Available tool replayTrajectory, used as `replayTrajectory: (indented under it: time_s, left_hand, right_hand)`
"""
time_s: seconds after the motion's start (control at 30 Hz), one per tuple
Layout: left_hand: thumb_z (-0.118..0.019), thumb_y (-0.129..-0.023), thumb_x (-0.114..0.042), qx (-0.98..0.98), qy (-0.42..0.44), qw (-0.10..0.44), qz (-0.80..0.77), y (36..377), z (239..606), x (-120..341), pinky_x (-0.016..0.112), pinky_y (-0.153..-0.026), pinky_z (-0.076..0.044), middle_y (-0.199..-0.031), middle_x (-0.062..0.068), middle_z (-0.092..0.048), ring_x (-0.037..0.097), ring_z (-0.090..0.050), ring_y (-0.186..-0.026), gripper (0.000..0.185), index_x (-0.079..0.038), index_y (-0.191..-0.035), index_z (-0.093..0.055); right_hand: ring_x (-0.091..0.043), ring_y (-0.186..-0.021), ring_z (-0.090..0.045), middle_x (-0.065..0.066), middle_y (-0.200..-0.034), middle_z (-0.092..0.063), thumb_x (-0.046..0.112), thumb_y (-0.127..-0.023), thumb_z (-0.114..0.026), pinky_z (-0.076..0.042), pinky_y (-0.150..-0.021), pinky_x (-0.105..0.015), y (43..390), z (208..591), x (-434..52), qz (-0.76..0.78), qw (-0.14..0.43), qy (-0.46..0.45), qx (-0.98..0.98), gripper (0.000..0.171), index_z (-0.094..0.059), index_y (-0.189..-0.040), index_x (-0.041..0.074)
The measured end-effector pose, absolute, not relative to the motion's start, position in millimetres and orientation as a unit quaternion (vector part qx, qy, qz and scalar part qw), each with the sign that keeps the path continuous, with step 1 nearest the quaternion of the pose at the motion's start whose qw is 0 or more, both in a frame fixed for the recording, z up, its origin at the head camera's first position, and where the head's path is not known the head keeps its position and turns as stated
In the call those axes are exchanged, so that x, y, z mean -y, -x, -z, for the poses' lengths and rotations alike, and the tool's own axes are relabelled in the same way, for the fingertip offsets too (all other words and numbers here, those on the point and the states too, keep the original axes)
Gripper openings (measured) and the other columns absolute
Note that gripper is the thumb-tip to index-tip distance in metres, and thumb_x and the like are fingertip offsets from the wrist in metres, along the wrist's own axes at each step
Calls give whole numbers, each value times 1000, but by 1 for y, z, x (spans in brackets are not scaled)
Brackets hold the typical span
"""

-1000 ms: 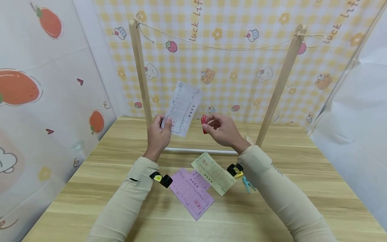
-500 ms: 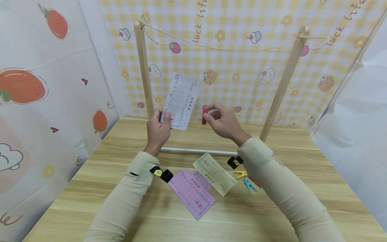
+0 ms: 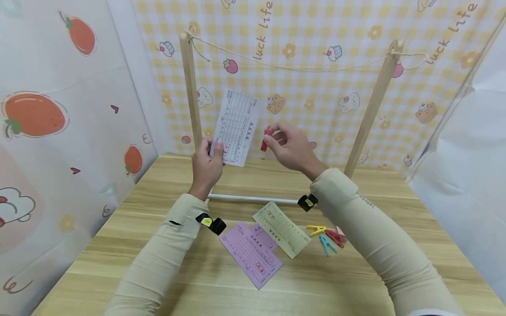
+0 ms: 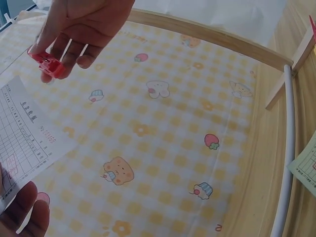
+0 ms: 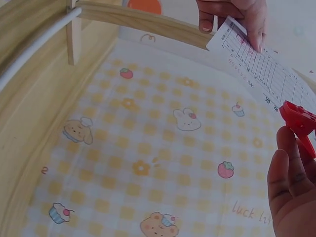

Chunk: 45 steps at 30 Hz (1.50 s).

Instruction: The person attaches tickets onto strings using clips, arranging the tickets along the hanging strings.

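A white printed receipt slip (image 3: 236, 125) stands nearly upright in my left hand (image 3: 207, 165), its lower corner pinched between thumb and fingers. To its right, my right hand (image 3: 291, 148) pinches a red clothespin (image 3: 266, 139), which also shows in the right wrist view as a red plastic clip (image 5: 299, 118). A small gap separates clothespin and slip in the head view. Both hands are raised in front of a string (image 3: 296, 69) that sags between two wooden posts, and they sit below the string in the head view.
Left post (image 3: 189, 83) and right post (image 3: 373, 107) rise from the wooden table, with a white rod (image 3: 253, 199) low between them. Purple slips (image 3: 247, 250) and a yellow-green slip (image 3: 281, 229) lie in front. Nearby are yellow (image 3: 316, 230), blue (image 3: 327, 244) and red (image 3: 335, 237) clothespins.
Both hands have risen in the head view, carrying the white slip and the red clothespin upward. The clothespin has tilted slightly. More of the clothespins on the table now show beside the right sleeve.
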State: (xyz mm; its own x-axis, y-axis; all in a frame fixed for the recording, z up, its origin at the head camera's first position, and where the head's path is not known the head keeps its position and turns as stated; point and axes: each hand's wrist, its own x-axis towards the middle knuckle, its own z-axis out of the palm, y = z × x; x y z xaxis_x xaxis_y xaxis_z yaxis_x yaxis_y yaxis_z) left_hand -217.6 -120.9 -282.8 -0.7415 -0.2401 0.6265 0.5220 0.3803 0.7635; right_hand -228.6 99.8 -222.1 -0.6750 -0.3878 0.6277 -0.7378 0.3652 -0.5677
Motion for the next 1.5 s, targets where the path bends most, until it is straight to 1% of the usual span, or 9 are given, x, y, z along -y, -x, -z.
replayTrajectory:
  time_s: [0.17, 0.37, 0.63, 0.73, 0.87, 0.97, 1.13, 1.3, 1.5]
  left_hand:
    - [-52, -100, -16, 752, 95, 339, 557, 218, 280, 121, 19, -56, -50, -86, 18, -65, 26, -63, -69, 20, 4, -102, -55]
    - [-51, -100, -17, 756, 90, 338, 553, 218, 275, 123, 20, -55, -51, -86, 17, -66, 25, -64, -69, 20, 2, -102, -54]
    - [-50, -100, -19, 757, 86, 334, 555, 218, 271, 125, 22, -55, -50, -85, 15, -64, 18, -60, -65, 21, 2, -103, -55]
    - [-50, -100, -18, 756, 84, 338, 554, 218, 269, 125, 21, -54, -49, -83, 15, -63, 17, -59, -63, 21, 3, -103, -56]
    - [-50, -100, -18, 753, 88, 342, 556, 219, 267, 125, 21, -53, -49, -83, 16, -64, 17, -59, -62, 22, 4, -103, -56]
    - [-50, -100, -18, 748, 90, 342, 562, 220, 266, 124, 21, -53, -49, -84, 16, -64, 16, -58, -62, 23, 4, -104, -56]
    - [-51, -99, -18, 739, 91, 350, 568, 221, 266, 123, 21, -53, -49, -83, 15, -64, 16, -59, -62, 22, 3, -104, -56]
    - [-51, -99, -17, 737, 92, 360, 565, 222, 263, 124, 20, -52, -48, -83, 15, -65, 15, -58, -61, 21, 3, -104, -56]
    - [-51, -100, -16, 730, 101, 364, 570, 223, 255, 124, 20, -52, -48, -84, 16, -64, 13, -57, -60, 21, 4, -104, -55]
  right_hand:
    - [-28, -77, -70, -15, -90, -71, 4, -93, -60, -55, -63, -35, 230, 216, -100, -445, 192, -358, 798, 6, -59, -93, -2]
    - [-26, -77, -70, -13, -89, -71, 6, -93, -59, -51, -59, -27, 231, 209, -100, -438, 185, -354, 805, 7, -59, -93, -1]
    - [-18, -71, -68, -9, -85, -72, 8, -94, -59, -47, -54, -27, 230, 195, -96, -422, 188, -363, 809, 8, -60, -95, 1]
    - [-15, -65, -66, -7, -83, -72, 10, -95, -58, -45, -52, -27, 229, 191, -95, -417, 182, -363, 813, 8, -59, -96, 2]
    - [-14, -64, -66, -5, -81, -72, 10, -95, -57, -44, -50, -27, 230, 187, -92, -417, 185, -369, 810, 7, -58, -95, 2]
    - [-15, -70, -68, -7, -88, -71, 7, -94, -57, -44, -51, -26, 231, 184, -90, -420, 195, -383, 799, 7, -58, -96, 0]
    - [-18, -75, -70, -13, -105, -64, 1, -92, -57, -49, -59, -26, 231, 180, -86, -416, 228, -414, 777, 10, -56, -101, -2]
    - [-14, -66, -67, -13, -96, -67, -4, -90, -57, -46, -55, -24, 232, 172, -79, -407, 254, -440, 759, 11, -58, -100, -3]
    - [-13, -54, -60, -8, -80, -68, -4, -92, -55, -35, -46, -22, 234, 159, -73, -425, 259, -446, 744, 5, -58, -96, -3]
